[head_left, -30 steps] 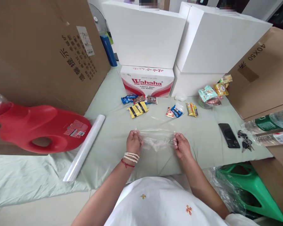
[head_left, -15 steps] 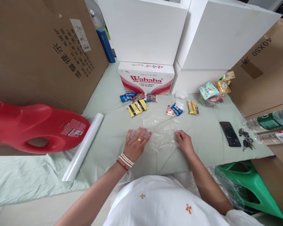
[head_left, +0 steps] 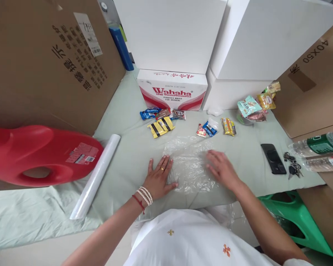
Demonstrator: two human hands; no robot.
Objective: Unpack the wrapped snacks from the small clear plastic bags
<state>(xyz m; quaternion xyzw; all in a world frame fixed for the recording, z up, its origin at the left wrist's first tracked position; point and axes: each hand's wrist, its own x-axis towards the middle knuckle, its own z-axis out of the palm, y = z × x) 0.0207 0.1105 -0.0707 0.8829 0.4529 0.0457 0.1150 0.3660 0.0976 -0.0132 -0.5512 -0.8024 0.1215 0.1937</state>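
Note:
A thin sheet of clear plastic film [head_left: 192,166] lies wrinkled on the green cloth in front of me. My left hand [head_left: 158,178] rests open at the sheet's left edge, fingers spread. Over its right edge is my right hand [head_left: 222,169], slightly blurred, with fingers stretched out and nothing gripped. Just beyond the sheet are yellow-and-black snack packets [head_left: 161,127], a small red-and-white packet [head_left: 201,130], a blue packet [head_left: 210,128] and a yellow packet [head_left: 228,126].
A white roll [head_left: 96,177] and a red jug [head_left: 44,157] are on the left. Behind stands a Wahaha box [head_left: 172,90]. To the right are a bowl of snacks [head_left: 251,111], a phone [head_left: 273,159], keys [head_left: 294,166] and plastic bottles [head_left: 319,144]. A green stool [head_left: 302,225] sits below.
The plastic film is spread wider and flatter. My right hand has let go of its edge and opened, moving slightly right. My left hand has shifted a little down and left.

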